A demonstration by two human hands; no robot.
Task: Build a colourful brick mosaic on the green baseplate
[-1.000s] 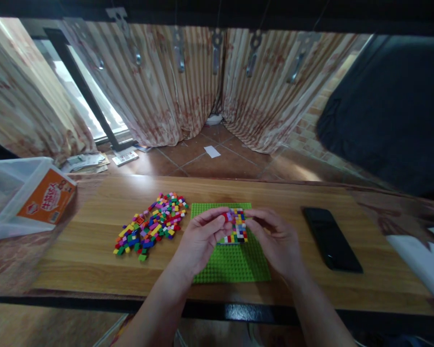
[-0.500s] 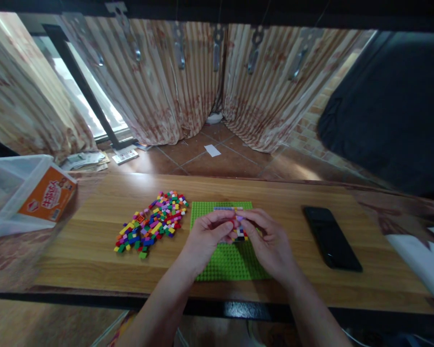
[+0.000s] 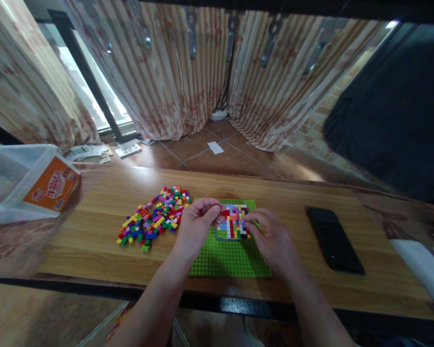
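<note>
A patch of small multicoloured toy bricks (image 3: 233, 229) covers the upper middle of a green studded baseplate (image 3: 231, 262). My right hand (image 3: 275, 236) is at the right side of this patch, with thumb and forefinger pinched on a small purple brick low over the bricks. My left hand (image 3: 197, 226) hovers at the patch's left edge, fingertips pressed together; what lies between them, if anything, is too small to make out. Left of the baseplate, a loose pile of small coloured bricks (image 3: 159, 217) spreads over the wooden table.
A black phone (image 3: 334, 241) lies on the right of the wooden table (image 3: 94, 260). A clear plastic bin (image 3: 21, 188) with an orange label stands beyond the left edge. White paper (image 3: 419, 270) is at the right edge, and curtains (image 3: 181, 86) hang behind.
My hands have moved apart, the left one shifting leftward, so the brick patch between them now shows. My right hand has come down to the patch. The camera view has tilted slightly.
</note>
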